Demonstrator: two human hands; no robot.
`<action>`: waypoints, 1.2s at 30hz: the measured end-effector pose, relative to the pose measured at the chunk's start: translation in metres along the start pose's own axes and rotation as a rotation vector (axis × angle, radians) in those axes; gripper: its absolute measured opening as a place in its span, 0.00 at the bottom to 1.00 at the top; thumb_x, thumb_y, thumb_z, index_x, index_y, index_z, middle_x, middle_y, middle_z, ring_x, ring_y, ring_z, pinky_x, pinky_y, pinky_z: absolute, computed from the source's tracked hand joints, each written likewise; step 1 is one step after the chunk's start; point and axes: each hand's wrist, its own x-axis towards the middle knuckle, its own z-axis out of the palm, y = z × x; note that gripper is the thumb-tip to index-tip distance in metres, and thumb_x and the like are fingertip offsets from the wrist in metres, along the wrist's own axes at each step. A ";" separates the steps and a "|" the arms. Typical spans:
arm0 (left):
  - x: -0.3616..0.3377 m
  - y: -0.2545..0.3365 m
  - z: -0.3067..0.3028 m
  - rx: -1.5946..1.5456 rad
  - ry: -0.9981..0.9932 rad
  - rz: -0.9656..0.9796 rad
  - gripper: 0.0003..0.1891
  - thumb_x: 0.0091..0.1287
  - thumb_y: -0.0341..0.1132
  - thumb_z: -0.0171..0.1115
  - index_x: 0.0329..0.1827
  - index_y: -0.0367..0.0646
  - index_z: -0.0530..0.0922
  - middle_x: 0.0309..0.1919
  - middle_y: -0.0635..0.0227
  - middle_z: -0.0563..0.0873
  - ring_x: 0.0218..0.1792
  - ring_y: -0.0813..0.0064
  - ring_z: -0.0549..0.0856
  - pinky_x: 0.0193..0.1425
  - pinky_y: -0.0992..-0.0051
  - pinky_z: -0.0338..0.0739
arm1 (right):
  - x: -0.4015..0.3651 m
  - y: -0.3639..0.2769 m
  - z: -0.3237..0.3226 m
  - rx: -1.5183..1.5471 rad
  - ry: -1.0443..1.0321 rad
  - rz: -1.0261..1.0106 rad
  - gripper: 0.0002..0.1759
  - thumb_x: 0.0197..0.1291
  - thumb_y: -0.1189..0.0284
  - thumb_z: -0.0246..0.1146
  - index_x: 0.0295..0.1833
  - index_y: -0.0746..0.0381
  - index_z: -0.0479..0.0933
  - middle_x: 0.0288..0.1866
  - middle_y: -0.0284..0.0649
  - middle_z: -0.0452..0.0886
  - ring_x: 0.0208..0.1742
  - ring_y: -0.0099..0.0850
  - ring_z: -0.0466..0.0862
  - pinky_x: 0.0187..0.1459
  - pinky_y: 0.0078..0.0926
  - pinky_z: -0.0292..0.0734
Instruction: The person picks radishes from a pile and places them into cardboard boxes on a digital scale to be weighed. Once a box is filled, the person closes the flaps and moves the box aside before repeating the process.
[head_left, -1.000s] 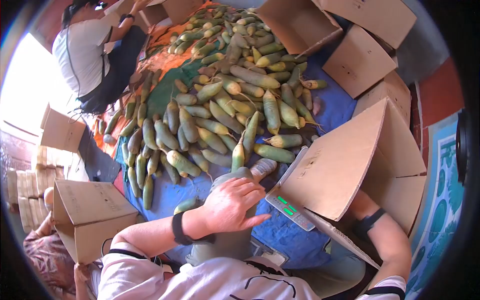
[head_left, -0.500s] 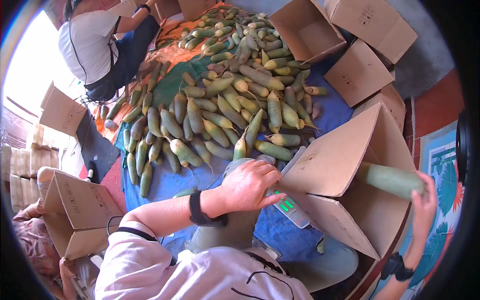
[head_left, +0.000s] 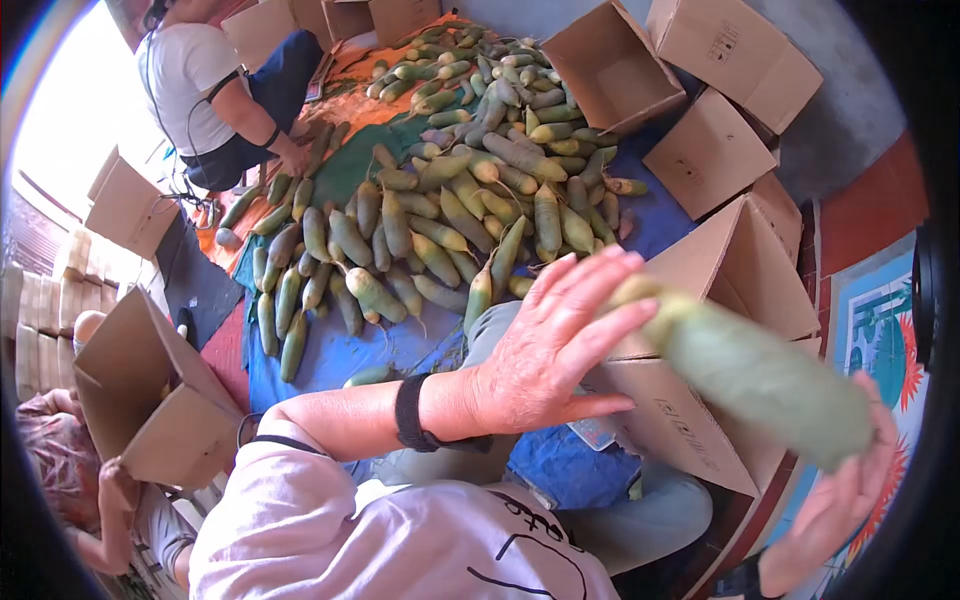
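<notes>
A large green radish [head_left: 765, 370], slightly smeared by motion, is held up in front of me over the open cardboard box [head_left: 690, 430]. My right hand [head_left: 835, 500] is closed around its thick lower end. My left hand [head_left: 560, 350] is spread, its fingertips right at the radish's yellowish tip. Below the left palm, a corner of the scale [head_left: 595, 432] shows beside the box; the rest of it is hidden.
A big heap of green radishes [head_left: 440, 220] covers blue and orange sheets ahead. More cardboard boxes [head_left: 615, 70] stand at the upper right. A person in white [head_left: 200, 90] squats at the upper left; another person's hand [head_left: 115, 480] grips a box [head_left: 160, 400] at lower left.
The radish has come up out of the box in my right hand. My left hand has opened and moved right to its tip. The person at upper left now reaches down to the radishes.
</notes>
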 end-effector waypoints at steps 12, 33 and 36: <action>-0.045 -0.065 -0.030 0.289 -0.125 -0.394 0.29 0.38 0.38 0.74 0.45 0.38 0.74 0.36 0.56 0.80 0.38 0.55 0.81 0.42 0.64 0.76 | -0.012 0.052 0.040 0.036 -0.180 0.061 0.19 0.63 0.76 0.48 0.59 0.69 0.66 0.60 0.49 0.71 0.56 0.37 0.76 0.49 0.30 0.73; -0.188 -0.190 0.045 0.334 -0.640 -0.898 0.24 0.53 0.44 0.64 0.53 0.44 0.77 0.58 0.50 0.74 0.62 0.53 0.69 0.66 0.64 0.64 | -0.078 0.140 0.019 -0.709 -0.086 -0.079 0.13 0.52 0.79 0.60 0.45 0.67 0.75 0.48 0.46 0.77 0.47 0.44 0.77 0.49 0.37 0.71; -0.172 -0.178 0.044 0.246 -0.485 -0.786 0.18 0.57 0.36 0.63 0.49 0.40 0.77 0.51 0.52 0.78 0.55 0.52 0.75 0.60 0.64 0.69 | -0.079 0.141 0.017 -0.655 -0.049 -0.071 0.12 0.51 0.80 0.61 0.44 0.66 0.75 0.47 0.46 0.78 0.45 0.44 0.78 0.47 0.36 0.73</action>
